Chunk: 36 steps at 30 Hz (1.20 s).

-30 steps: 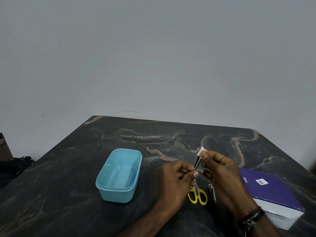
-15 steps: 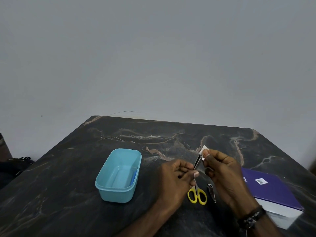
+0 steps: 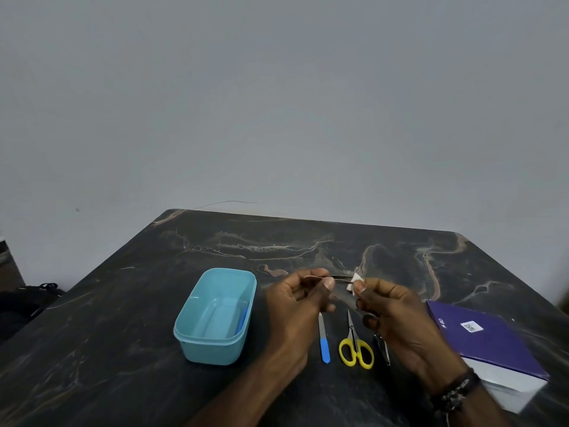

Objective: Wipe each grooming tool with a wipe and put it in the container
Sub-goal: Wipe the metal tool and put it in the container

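My left hand pinches one end of thin metal tweezers, which lie nearly level above the table. At the tweezers' other end my right hand pinches a small white wipe. A light blue container stands left of my hands; a blue item lies along its right inner wall. On the table below my hands lie a blue-handled nail file, yellow-handled scissors and a metal nail clipper, partly hidden by my right hand.
A purple and white box sits at the right, close to my right wrist. The dark marbled table ends at a grey wall behind. A dark bag lies on the floor at the left.
The tweezers have turned from steeply upright to nearly level, and both hands have risen a little. The nail file, hidden before by my left hand, now shows.
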Motion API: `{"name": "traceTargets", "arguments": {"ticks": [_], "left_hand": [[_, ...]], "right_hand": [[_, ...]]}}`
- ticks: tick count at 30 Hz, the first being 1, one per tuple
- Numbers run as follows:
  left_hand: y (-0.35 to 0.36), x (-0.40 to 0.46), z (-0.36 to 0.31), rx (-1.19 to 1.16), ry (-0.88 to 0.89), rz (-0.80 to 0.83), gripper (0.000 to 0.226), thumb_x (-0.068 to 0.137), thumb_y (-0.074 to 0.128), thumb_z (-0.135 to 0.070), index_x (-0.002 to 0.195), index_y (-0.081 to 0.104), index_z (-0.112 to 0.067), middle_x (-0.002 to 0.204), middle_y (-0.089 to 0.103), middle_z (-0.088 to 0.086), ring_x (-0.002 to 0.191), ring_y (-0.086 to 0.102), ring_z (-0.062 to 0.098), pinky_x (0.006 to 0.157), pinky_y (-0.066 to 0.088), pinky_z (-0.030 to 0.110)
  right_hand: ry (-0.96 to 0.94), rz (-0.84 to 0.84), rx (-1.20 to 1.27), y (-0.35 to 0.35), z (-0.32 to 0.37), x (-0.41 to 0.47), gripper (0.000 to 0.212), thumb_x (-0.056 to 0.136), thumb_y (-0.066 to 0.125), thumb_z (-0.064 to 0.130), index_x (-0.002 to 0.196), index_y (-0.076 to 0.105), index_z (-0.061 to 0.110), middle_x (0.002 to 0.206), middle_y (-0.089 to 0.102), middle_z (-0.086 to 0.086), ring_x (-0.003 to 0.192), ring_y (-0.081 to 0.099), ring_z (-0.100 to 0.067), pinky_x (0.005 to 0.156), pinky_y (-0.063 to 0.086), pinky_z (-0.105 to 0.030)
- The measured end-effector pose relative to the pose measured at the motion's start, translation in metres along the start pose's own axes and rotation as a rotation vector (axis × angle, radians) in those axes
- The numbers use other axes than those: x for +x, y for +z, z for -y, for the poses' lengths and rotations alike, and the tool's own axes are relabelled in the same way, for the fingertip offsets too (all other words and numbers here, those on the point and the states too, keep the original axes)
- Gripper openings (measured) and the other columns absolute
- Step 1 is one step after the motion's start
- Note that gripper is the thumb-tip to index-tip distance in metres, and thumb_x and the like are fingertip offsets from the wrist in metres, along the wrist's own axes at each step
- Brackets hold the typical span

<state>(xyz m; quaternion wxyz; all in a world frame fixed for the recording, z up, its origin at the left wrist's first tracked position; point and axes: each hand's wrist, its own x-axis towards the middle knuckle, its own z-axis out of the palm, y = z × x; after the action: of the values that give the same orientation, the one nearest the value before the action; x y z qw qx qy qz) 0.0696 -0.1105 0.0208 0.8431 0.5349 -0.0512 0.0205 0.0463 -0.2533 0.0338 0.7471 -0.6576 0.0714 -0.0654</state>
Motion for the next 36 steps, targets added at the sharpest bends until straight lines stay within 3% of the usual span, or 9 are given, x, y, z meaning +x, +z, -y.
{"name": "traceTargets", "arguments": {"ticks": [4, 6, 11, 14, 20, 24, 30, 36], "left_hand": [[0.001, 0.002, -0.002, -0.020, 0.067, 0.000, 0.012, 0.081, 0.069, 0.000, 0.087, 0.070, -0.011, 0.092, 0.077, 0.003, 0.091, 0.071, 0.015, 0.082, 0.056, 0.030], [0.002, 0.002, -0.002, -0.008, 0.121, -0.008, 0.011, 0.084, 0.067, 0.000, 0.086, 0.069, -0.011, 0.095, 0.077, 0.004, 0.095, 0.071, 0.014, 0.087, 0.055, 0.030], [-0.002, 0.002, 0.004, 0.172, 0.308, -0.033, 0.010, 0.089, 0.064, -0.010, 0.092, 0.069, -0.017, 0.080, 0.075, 0.007, 0.078, 0.072, 0.017, 0.074, 0.058, 0.029], [-0.001, -0.002, 0.008, 0.246, 0.271, 0.087, 0.016, 0.093, 0.059, -0.016, 0.099, 0.068, -0.027, 0.075, 0.071, 0.007, 0.067, 0.070, 0.020, 0.064, 0.059, 0.037], [-0.001, -0.008, 0.012, 0.422, 0.259, 0.217, 0.030, 0.099, 0.050, -0.016, 0.090, 0.059, -0.043, 0.077, 0.064, 0.006, 0.061, 0.067, 0.018, 0.053, 0.060, 0.042], [-0.002, -0.009, 0.013, 0.461, 0.280, 0.224, 0.041, 0.097, 0.053, -0.014, 0.100, 0.055, -0.055, 0.077, 0.067, -0.002, 0.059, 0.067, 0.017, 0.049, 0.059, 0.035], [-0.002, -0.006, 0.017, 0.579, 0.329, 0.179, 0.051, 0.091, 0.064, -0.013, 0.129, 0.044, -0.040, 0.085, 0.070, -0.015, 0.059, 0.069, 0.010, 0.054, 0.060, 0.040], [-0.002, -0.008, 0.016, 0.604, 0.326, 0.179, 0.057, 0.090, 0.063, -0.009, 0.128, 0.039, -0.043, 0.083, 0.072, -0.013, 0.058, 0.069, 0.008, 0.050, 0.059, 0.038]], "right_hand": [[0.042, 0.053, -0.052, 0.002, 0.001, -0.004, 0.013, 0.079, 0.065, 0.012, 0.084, 0.072, 0.002, 0.064, 0.069, -0.003, 0.051, 0.060, -0.006, 0.055, 0.041, -0.025], [0.060, 0.035, -0.057, 0.002, 0.000, -0.002, 0.012, 0.085, 0.063, 0.008, 0.086, 0.072, 0.000, 0.065, 0.069, -0.003, 0.051, 0.060, -0.007, 0.056, 0.039, -0.027], [0.018, -0.097, -0.033, -0.004, -0.005, 0.005, 0.013, 0.088, 0.062, 0.010, 0.087, 0.074, 0.004, 0.073, 0.065, -0.008, 0.061, 0.051, -0.012, 0.055, 0.036, -0.026], [-0.045, -0.122, -0.027, -0.004, -0.005, 0.006, 0.015, 0.090, 0.060, 0.011, 0.087, 0.075, 0.007, 0.083, 0.065, -0.012, 0.065, 0.051, -0.013, 0.058, 0.038, -0.027], [-0.108, -0.106, -0.076, -0.001, -0.007, 0.005, 0.016, 0.090, 0.060, 0.013, 0.090, 0.076, 0.012, 0.075, 0.062, -0.008, 0.065, 0.050, -0.012, 0.055, 0.039, -0.024], [-0.101, -0.101, -0.098, -0.001, -0.010, 0.008, 0.015, 0.090, 0.062, 0.015, 0.091, 0.077, 0.013, 0.071, 0.067, -0.001, 0.068, 0.053, -0.013, 0.055, 0.040, -0.024], [-0.091, -0.054, -0.062, 0.000, -0.011, 0.007, 0.016, 0.089, 0.061, 0.014, 0.086, 0.076, 0.009, 0.068, 0.068, -0.005, 0.063, 0.057, -0.013, 0.055, 0.040, -0.025], [-0.097, -0.028, -0.039, 0.002, -0.010, 0.005, 0.017, 0.089, 0.061, 0.012, 0.083, 0.076, 0.010, 0.070, 0.069, -0.008, 0.062, 0.060, -0.011, 0.055, 0.045, -0.024]]}}
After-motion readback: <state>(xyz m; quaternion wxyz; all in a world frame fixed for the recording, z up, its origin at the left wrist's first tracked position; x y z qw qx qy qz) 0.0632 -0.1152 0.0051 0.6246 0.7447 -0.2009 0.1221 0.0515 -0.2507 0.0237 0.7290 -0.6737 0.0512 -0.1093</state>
